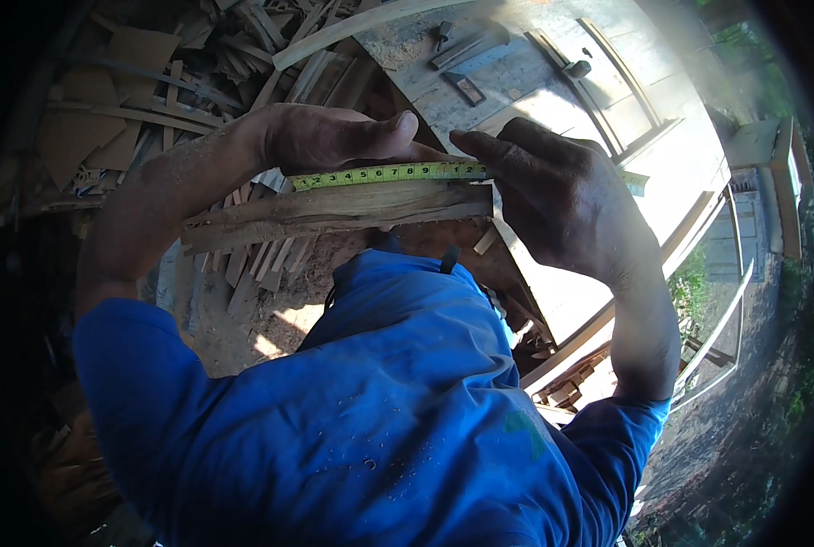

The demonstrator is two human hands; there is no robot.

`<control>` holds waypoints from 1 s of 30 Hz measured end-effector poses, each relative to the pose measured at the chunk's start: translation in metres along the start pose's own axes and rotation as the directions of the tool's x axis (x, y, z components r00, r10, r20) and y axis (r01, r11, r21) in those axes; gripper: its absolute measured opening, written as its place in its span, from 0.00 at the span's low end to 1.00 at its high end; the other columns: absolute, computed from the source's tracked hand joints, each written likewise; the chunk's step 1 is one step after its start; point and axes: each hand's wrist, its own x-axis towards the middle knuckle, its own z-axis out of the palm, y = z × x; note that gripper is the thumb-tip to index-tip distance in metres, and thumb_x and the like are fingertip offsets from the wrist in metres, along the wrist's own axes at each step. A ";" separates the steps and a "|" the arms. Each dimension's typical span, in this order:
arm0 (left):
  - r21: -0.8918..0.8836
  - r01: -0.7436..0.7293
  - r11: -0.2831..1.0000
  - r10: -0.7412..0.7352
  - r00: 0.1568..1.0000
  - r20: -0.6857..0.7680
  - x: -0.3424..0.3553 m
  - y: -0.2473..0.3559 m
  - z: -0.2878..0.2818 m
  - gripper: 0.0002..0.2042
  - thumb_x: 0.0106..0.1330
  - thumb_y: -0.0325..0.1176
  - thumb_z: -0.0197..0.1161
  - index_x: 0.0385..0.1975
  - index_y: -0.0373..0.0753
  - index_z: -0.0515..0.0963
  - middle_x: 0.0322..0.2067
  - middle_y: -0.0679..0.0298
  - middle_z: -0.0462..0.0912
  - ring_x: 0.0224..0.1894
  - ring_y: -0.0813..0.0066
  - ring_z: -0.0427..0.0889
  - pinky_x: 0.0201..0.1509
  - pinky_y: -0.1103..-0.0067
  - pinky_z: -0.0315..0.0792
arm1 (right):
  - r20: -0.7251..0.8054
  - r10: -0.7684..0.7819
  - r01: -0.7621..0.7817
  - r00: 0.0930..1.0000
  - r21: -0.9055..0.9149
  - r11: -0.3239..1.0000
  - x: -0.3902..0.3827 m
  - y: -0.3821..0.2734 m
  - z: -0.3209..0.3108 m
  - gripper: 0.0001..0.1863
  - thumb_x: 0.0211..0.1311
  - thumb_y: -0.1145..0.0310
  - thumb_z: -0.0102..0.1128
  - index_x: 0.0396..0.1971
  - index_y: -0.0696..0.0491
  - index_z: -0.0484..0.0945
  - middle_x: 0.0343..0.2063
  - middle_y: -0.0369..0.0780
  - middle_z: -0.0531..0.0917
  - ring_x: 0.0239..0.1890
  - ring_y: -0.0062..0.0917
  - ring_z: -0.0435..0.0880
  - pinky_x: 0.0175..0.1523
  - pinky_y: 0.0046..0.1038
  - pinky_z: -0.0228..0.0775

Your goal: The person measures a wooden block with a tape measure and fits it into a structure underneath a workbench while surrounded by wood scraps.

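Note:
A rough-edged strip of wood lies crosswise in front of my chest, its right end by my right hand. Along its far edge stretches the yellow blade of a tape measure, markings facing up. My left hand is at the far side of the strip, appearing to grip it, thumb extended to the right; its other fingers are mostly hidden. My right hand is closed around the tape measure at the strip's right end, index finger and thumb by the blade. The tape's case is hidden by that hand.
A pale worktable stands to the right, with long wood strips, a small dark-framed block and other tools on it. Wood offcuts pile up at the far left. More scraps lie beneath the table's near edge.

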 end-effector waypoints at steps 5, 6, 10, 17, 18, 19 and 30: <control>-0.143 -0.062 0.988 0.068 0.997 0.037 -0.003 -0.025 -0.001 0.59 0.59 0.82 0.29 0.71 0.27 0.58 0.59 0.44 0.77 0.59 0.59 0.78 0.63 0.70 0.72 | 0.028 0.008 -0.008 1.000 0.012 1.000 0.002 -0.001 -0.001 0.28 0.50 0.82 0.61 0.56 0.53 0.79 0.31 0.44 0.80 0.28 0.38 0.83 0.31 0.37 0.76; -0.144 -0.064 0.988 0.070 0.997 0.037 -0.004 -0.025 -0.001 0.59 0.59 0.82 0.29 0.71 0.27 0.58 0.59 0.44 0.77 0.59 0.59 0.78 0.63 0.70 0.72 | 0.023 0.013 -0.013 1.000 0.015 1.000 0.002 -0.001 0.000 0.28 0.50 0.82 0.61 0.56 0.52 0.79 0.32 0.44 0.80 0.28 0.38 0.83 0.31 0.37 0.76; -0.001 -0.119 0.993 0.118 0.992 -0.043 -0.013 -0.015 0.006 0.58 0.61 0.81 0.29 0.71 0.27 0.57 0.56 0.44 0.80 0.57 0.61 0.80 0.61 0.72 0.73 | 0.022 0.010 -0.011 1.000 0.019 1.000 0.004 -0.004 -0.001 0.28 0.50 0.81 0.63 0.55 0.52 0.80 0.31 0.43 0.80 0.28 0.37 0.83 0.31 0.36 0.76; 0.062 -0.216 0.974 0.218 0.976 -0.026 -0.007 -0.015 0.012 0.57 0.62 0.81 0.35 0.71 0.26 0.57 0.57 0.44 0.78 0.56 0.60 0.80 0.62 0.72 0.72 | 0.003 -0.002 0.002 1.000 0.006 1.000 0.002 -0.004 0.003 0.28 0.49 0.82 0.63 0.55 0.52 0.80 0.29 0.42 0.80 0.26 0.36 0.83 0.30 0.36 0.75; 0.091 -0.244 0.965 0.249 0.967 -0.046 -0.006 -0.013 0.014 0.57 0.61 0.81 0.36 0.71 0.26 0.57 0.58 0.44 0.78 0.56 0.60 0.80 0.62 0.72 0.72 | 0.003 -0.007 0.007 1.000 0.006 1.000 0.002 -0.004 0.003 0.28 0.49 0.82 0.63 0.55 0.52 0.80 0.29 0.42 0.80 0.26 0.36 0.83 0.29 0.36 0.75; -0.024 -0.070 0.997 0.067 0.993 -0.098 -0.005 -0.001 0.013 0.57 0.61 0.80 0.40 0.71 0.26 0.56 0.57 0.44 0.78 0.56 0.60 0.80 0.61 0.72 0.73 | 0.005 -0.005 0.005 1.000 0.005 1.000 0.002 -0.004 0.003 0.28 0.49 0.82 0.63 0.55 0.52 0.80 0.29 0.42 0.80 0.26 0.36 0.83 0.29 0.36 0.75; -0.280 0.037 0.959 -0.035 0.999 0.012 0.002 -0.030 0.006 0.47 0.64 0.72 0.52 0.64 0.29 0.66 0.44 0.52 0.84 0.46 0.65 0.85 0.54 0.71 0.78 | 0.078 0.054 -0.058 0.996 0.058 0.997 0.003 -0.005 0.001 0.29 0.52 0.81 0.64 0.58 0.50 0.79 0.32 0.44 0.81 0.29 0.37 0.84 0.32 0.38 0.77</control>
